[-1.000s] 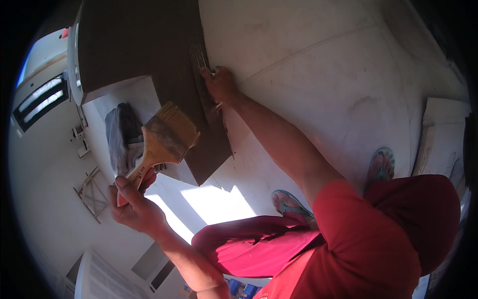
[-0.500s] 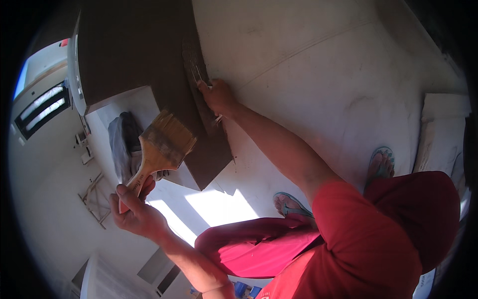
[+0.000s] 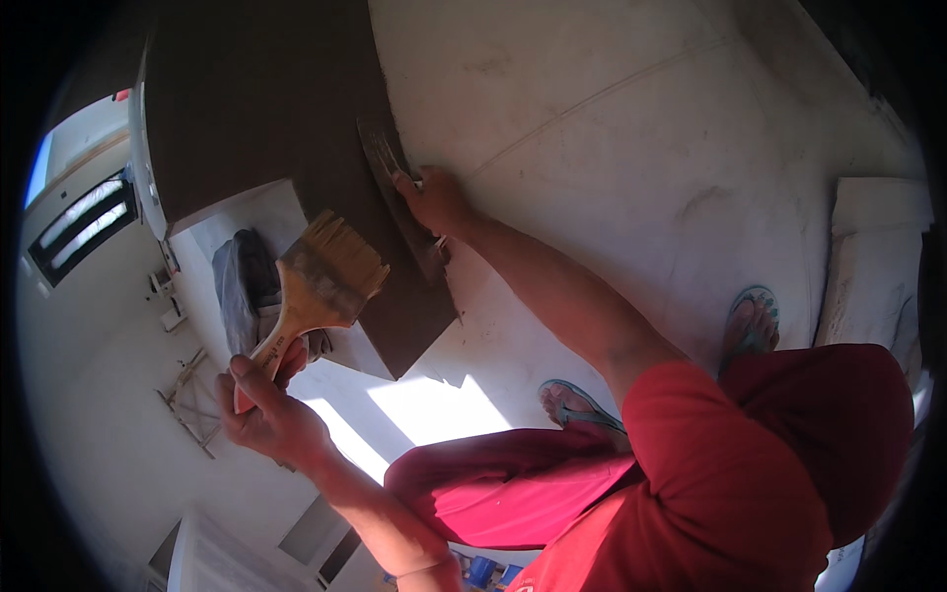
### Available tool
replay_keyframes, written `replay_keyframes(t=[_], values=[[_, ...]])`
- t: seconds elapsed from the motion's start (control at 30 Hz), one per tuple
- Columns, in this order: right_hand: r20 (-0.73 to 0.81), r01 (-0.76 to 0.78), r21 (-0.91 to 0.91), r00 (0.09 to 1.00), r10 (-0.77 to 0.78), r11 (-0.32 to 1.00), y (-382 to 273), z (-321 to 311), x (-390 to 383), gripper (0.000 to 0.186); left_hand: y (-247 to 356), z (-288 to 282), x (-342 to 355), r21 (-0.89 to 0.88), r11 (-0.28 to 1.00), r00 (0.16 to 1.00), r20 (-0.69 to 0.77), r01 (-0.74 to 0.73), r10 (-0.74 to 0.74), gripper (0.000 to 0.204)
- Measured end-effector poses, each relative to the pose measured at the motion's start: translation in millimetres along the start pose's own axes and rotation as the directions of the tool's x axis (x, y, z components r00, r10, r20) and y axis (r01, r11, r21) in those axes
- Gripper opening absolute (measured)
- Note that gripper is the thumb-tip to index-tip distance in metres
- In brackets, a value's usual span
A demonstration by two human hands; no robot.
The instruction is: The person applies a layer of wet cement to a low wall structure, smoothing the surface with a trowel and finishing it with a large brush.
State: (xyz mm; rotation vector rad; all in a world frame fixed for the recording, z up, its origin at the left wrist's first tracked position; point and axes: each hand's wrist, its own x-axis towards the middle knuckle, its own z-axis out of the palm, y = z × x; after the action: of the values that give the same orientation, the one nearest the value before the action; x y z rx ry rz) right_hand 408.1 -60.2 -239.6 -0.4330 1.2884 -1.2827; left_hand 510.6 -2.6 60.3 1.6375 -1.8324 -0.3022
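Observation:
My left hand (image 3: 276, 419) is closed round the handle of a wide paintbrush (image 3: 321, 281). Its pale bristles point up and to the right, in the air in front of a white ledge. Farther forward, my right hand (image 3: 439, 204) grips a flat metal plastering trowel (image 3: 400, 202). The trowel's long blade lies along the right-hand edge of a dark brown coated surface (image 3: 256, 99), and seems to touch it. The fingers hide much of the trowel's handle.
Grey cloth (image 3: 242, 281) hangs by the white ledge. A pale wall or floor surface (image 3: 612, 128) spreads to the right. Both my feet, in sandals (image 3: 582, 405), stand near sunlit patches (image 3: 439, 409). Behind on the left are a dark-framed window (image 3: 87, 222) and a wooden frame (image 3: 192, 405).
My right hand and the trowel have shifted slightly down along the brown surface's edge. The brush stays nearly where it was in my left hand.

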Motion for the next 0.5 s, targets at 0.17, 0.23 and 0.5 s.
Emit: replay_keyframes(t=[0.17, 0.23, 0.5], values=[[0.030, -0.079, 0.104, 0.997, 0.076, 0.991, -10, -10, 26, 0.067, 0, 2, -3, 0.014, 1.000, 0.999, 0.046, -0.014, 0.014, 0.038], [0.041, -0.078, 0.031, 0.996, 0.077, 0.996, -9, -1, -2, 0.064, -2, -4, -1, 0.019, 1.000, 1.000, 0.005, -0.002, 0.002, 0.037], [0.016, -0.114, 0.053, 0.993, 0.114, 0.992, -13, -7, 23, 0.069, -1, 3, -5, -0.039, 0.999, 0.996, 0.073, -0.038, 0.041, 0.035]])
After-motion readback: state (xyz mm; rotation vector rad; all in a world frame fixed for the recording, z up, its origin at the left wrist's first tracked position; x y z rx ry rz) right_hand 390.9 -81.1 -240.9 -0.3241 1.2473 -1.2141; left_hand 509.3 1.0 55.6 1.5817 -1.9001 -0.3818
